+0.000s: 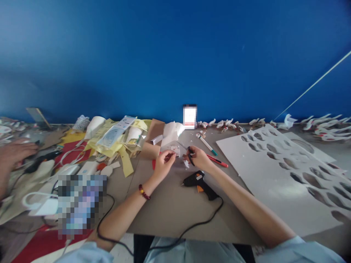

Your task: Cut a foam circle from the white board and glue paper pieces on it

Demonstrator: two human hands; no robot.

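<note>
Pinching paper cutout (174, 150) in left hand (163, 163), steadying it for scissors (190, 155) being gripped in right hand (200, 159). Lying near, within reach: glue gun (199, 183).

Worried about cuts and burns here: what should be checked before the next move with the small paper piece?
1. Left hand pinches the small paper piece: ok.
2. Right hand holds the black-handled scissors: ok.
3. Glue gun lies apart from both hands: ok.
4. Glue gun nozzle cool: cannot tell.
5. Red utility knife blade retracted: cannot tell.
6. Cord clear of the forearms: not ok, it loops close by both.
</note>
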